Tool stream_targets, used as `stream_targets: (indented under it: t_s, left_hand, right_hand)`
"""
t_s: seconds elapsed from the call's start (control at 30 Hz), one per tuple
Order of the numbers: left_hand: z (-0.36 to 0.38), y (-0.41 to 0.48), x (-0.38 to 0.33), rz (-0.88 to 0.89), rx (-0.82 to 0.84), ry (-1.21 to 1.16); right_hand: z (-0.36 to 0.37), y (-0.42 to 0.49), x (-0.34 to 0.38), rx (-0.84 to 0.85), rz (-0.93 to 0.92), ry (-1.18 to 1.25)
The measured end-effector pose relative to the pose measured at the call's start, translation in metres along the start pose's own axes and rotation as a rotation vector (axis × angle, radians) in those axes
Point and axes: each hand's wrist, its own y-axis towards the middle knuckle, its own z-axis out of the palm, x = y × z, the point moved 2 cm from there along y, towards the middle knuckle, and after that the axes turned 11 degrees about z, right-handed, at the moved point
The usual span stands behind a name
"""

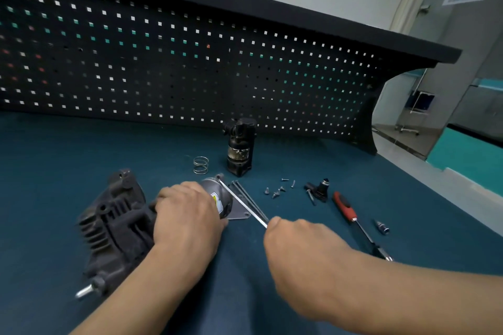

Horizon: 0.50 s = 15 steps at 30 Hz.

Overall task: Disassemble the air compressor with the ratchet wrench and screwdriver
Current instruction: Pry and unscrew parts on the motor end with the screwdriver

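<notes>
The dark air compressor (114,223) lies on its side on the green bench mat (54,160). Its grey motor can (217,196) points right. My left hand (187,215) grips the motor can from above. My right hand (296,242) pinches the near end of a long thin silver bolt (242,204) whose far end sits at the motor's end plate. Two dark long bolts (249,198) lie just behind it. A red-handled screwdriver (351,217) lies on the mat to the right, untouched. No ratchet wrench is clearly visible.
A black cylindrical dryer part (239,147) stands upright near the pegboard (190,68). A coil spring (201,165) lies left of it. Several loose screws (279,189), a small black valve part (318,189) and a small socket bit (382,226) lie on the mat at right.
</notes>
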Motion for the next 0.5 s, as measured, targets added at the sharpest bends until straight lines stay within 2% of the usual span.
stream_targets:
  t_s: [0.17, 0.27, 0.5]
  left_hand:
    - [0.003, 0.008, 0.013, 0.034, -0.04, -0.039]
    - [0.004, 0.009, 0.015, 0.037, -0.05, -0.048]
    - [0.005, 0.011, 0.015, 0.003, -0.033, -0.048]
  right_hand:
    - [-0.007, 0.018, -0.033, -0.064, -0.029, -0.007]
    - [-0.019, 0.034, -0.052, -0.027, -0.008, -0.053]
    - [-0.027, 0.046, -0.039, -0.062, -0.103, -0.228]
